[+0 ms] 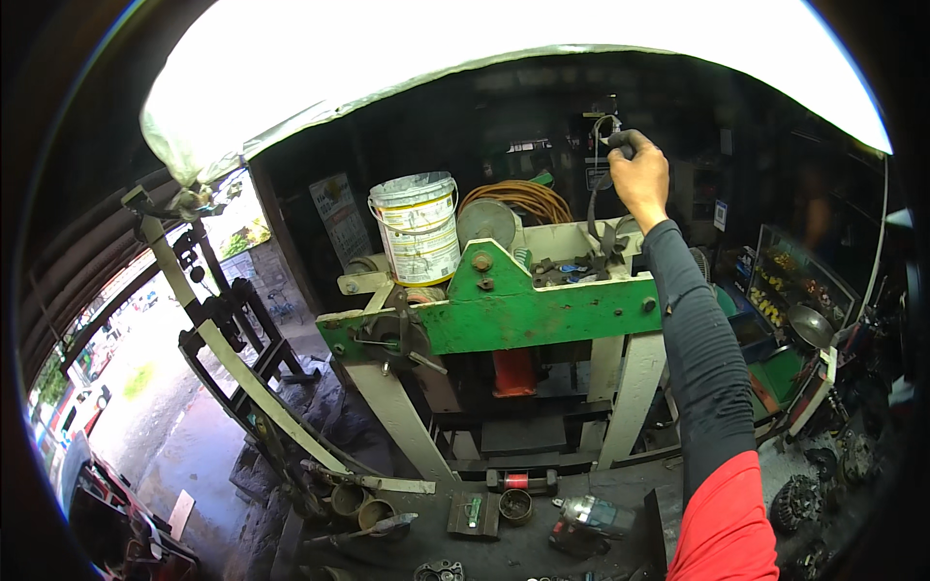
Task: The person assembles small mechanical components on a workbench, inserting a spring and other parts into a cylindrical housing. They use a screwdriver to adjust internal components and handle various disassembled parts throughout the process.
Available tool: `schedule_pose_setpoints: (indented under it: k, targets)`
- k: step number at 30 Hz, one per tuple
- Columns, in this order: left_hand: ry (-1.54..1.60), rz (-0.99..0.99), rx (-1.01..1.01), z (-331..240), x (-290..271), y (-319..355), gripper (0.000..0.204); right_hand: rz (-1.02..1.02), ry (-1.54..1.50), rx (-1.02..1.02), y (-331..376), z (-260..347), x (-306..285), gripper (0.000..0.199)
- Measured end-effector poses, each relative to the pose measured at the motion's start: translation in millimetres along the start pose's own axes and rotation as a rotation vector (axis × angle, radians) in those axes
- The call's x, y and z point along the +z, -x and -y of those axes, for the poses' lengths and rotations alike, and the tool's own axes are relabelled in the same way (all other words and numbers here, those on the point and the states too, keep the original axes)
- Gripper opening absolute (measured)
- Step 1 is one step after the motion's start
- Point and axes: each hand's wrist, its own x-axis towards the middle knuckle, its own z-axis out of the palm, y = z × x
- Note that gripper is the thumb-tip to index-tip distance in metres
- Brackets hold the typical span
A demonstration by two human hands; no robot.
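While the right arm extends forward over the press frame, the bare right hand [641,181] is raised at the upper right of centre, its fingers curled in toward the thumb. A thin, pale, looped strip [597,145] is located directly at the fingertips, above the right end of the frame; whether the fingers are clamped on it or only touch it cannot be told. A dark grey, flat strap [592,210] hangs below the loop, near the frame top.

The arm wears a dark, close-fitting sleeve [697,339] with a red upper sleeve [727,518]. The forearm passes just beside the right end of a green-painted, bolted steel crossbeam [557,318], which spans the front of the frame on cream-painted metal legs [397,416].

Behind the crossbeam, at its left, stands a white-and-yellow plastic bucket [417,232] with a grey lid. To the right of the bucket are a round grey metal disc [487,223] and a coiled orange hose [536,198]. A red cylindrical part [513,374] is visible beneath the crossbeam.

On the dark surface below, a grey-and-teal power tool [593,518] lies to the right of a small, round, dark bowl [515,505].
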Motion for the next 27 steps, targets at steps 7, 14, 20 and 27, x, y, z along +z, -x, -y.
schedule_pose_setpoints:
  k: [7,14,20,27]
  targets:
    - [-0.079,-0.75,0.276,69,-49,-61,0.032,0.05,-0.353,-0.136,23,58,-123,0.007]
    - [0.336,-0.334,0.464,-39,-77,-128,0.041,0.324,-0.865,0.004,65,157,-256,0.017]
    - [0.558,0.051,0.576,-227,-60,-60,0.053,0.526,-0.902,0.321,195,247,-340,0.027]
    - [0.786,1.235,0.912,-296,-107,87,0.024,0.616,-0.61,0.292,406,362,-409,0.032]
